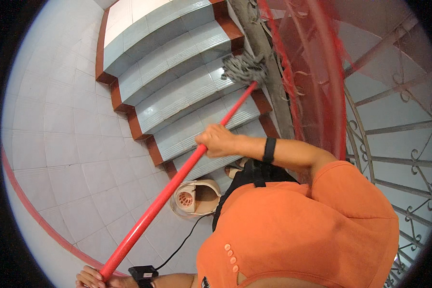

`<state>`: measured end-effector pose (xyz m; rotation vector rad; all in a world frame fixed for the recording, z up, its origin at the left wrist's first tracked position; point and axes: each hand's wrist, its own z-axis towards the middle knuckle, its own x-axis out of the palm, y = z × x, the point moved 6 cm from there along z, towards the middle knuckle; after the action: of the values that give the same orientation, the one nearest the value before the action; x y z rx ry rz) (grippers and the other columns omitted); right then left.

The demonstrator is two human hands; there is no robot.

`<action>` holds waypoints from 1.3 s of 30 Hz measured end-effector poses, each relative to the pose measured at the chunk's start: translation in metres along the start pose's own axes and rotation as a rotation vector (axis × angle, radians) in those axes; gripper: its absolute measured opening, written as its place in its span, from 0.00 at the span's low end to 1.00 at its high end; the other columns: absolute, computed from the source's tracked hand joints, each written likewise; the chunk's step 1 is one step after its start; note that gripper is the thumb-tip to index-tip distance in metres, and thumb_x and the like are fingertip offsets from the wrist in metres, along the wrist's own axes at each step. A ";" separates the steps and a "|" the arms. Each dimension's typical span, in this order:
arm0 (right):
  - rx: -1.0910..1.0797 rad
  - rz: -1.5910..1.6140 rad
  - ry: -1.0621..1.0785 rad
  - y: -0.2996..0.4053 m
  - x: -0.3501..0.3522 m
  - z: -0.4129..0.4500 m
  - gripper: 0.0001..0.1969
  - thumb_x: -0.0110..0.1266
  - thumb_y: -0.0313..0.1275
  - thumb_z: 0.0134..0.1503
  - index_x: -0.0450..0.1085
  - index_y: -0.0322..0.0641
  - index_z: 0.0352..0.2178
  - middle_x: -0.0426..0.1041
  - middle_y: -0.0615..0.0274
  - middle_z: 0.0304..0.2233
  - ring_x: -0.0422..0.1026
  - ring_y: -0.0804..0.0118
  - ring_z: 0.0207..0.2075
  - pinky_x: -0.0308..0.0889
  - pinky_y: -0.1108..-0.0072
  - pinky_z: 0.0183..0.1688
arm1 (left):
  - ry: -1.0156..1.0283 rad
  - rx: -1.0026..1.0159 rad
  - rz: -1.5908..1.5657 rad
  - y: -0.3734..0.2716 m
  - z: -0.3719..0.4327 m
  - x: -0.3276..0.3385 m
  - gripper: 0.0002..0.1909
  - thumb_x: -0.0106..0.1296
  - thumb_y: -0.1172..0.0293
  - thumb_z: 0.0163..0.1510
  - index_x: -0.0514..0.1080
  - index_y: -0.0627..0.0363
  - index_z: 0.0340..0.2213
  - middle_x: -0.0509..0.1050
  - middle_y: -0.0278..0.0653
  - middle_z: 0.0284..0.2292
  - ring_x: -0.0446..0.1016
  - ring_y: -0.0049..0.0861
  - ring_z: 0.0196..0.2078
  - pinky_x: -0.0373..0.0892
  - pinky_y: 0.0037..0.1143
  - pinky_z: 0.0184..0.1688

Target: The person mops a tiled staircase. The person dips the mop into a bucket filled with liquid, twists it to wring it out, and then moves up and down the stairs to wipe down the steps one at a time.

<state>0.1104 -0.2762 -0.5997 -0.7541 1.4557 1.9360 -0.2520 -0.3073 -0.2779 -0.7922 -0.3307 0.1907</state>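
Observation:
A string mop with a red handle [162, 196] runs diagonally across the view. My right hand [217, 140] is closed around its middle part. Lower down, my left hand [97, 278] grips the handle near its end at the bottom left. Grey, blurred mop strings [244, 68] lie against a tiled step [180, 91], towards the right side of the staircase. Beside my legs stands a beige mop bucket [207, 205] with a pink wringer basket [185, 199]; how much water it holds I cannot tell.
Grey-tiled steps with brown end trim [136, 124] adjoin white tiles [90, 144] on the left. To the right hang red sheer fabric [316, 72] and a scrolled metal railing [399, 160]. A black cable [181, 243] runs behind the handle from a device on my left wrist.

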 end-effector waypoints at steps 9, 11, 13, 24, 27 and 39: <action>-0.131 0.227 0.454 0.088 0.008 -0.013 0.07 0.56 0.30 0.40 0.72 0.36 0.19 0.72 0.47 0.19 0.72 0.42 0.24 0.66 0.59 0.26 | -0.140 -0.084 0.122 -0.004 0.046 -0.095 0.20 0.41 0.61 0.62 0.54 0.50 0.17 0.48 0.26 0.16 0.49 0.19 0.19 0.53 0.22 0.24; -0.196 0.266 0.495 0.104 0.004 -0.007 0.07 0.55 0.30 0.41 0.72 0.35 0.19 0.72 0.46 0.19 0.72 0.43 0.23 0.66 0.59 0.26 | -0.162 -0.047 0.161 -0.019 0.049 -0.102 0.20 0.43 0.61 0.61 0.54 0.49 0.17 0.48 0.26 0.16 0.50 0.19 0.19 0.53 0.22 0.24; -0.224 0.287 0.445 0.115 -0.003 -0.003 0.07 0.56 0.29 0.38 0.72 0.35 0.17 0.70 0.46 0.16 0.72 0.43 0.21 0.65 0.60 0.23 | -0.118 -0.034 0.062 -0.030 0.059 -0.128 0.20 0.44 0.61 0.61 0.54 0.49 0.17 0.49 0.26 0.16 0.50 0.19 0.19 0.53 0.21 0.24; -0.333 -0.055 -0.172 0.085 -0.072 0.064 0.11 0.59 0.33 0.38 0.64 0.43 0.18 0.67 0.58 0.12 0.70 0.51 0.16 0.63 0.63 0.19 | -0.019 0.017 -0.284 -0.030 0.040 -0.102 0.17 0.40 0.62 0.62 0.55 0.50 0.20 0.50 0.26 0.17 0.51 0.18 0.20 0.54 0.21 0.26; -0.183 -0.086 -0.125 0.006 -0.042 0.073 0.09 0.60 0.33 0.41 0.66 0.45 0.20 0.70 0.56 0.17 0.71 0.47 0.22 0.65 0.60 0.24 | 0.147 -0.222 -0.427 0.013 0.018 -0.058 0.15 0.39 0.67 0.62 0.56 0.52 0.21 0.51 0.27 0.18 0.51 0.17 0.20 0.54 0.19 0.26; -0.197 0.053 -0.311 0.012 0.052 0.068 0.13 0.56 0.30 0.47 0.62 0.43 0.13 0.65 0.60 0.13 0.66 0.53 0.17 0.58 0.67 0.26 | 0.099 -0.147 -0.220 -0.020 -0.039 -0.047 0.16 0.38 0.69 0.63 0.55 0.55 0.21 0.48 0.28 0.16 0.49 0.16 0.19 0.56 0.14 0.22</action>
<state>0.0614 -0.2068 -0.6146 -0.4729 1.1206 2.1481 -0.2807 -0.3607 -0.2989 -0.9004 -0.3381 -0.0798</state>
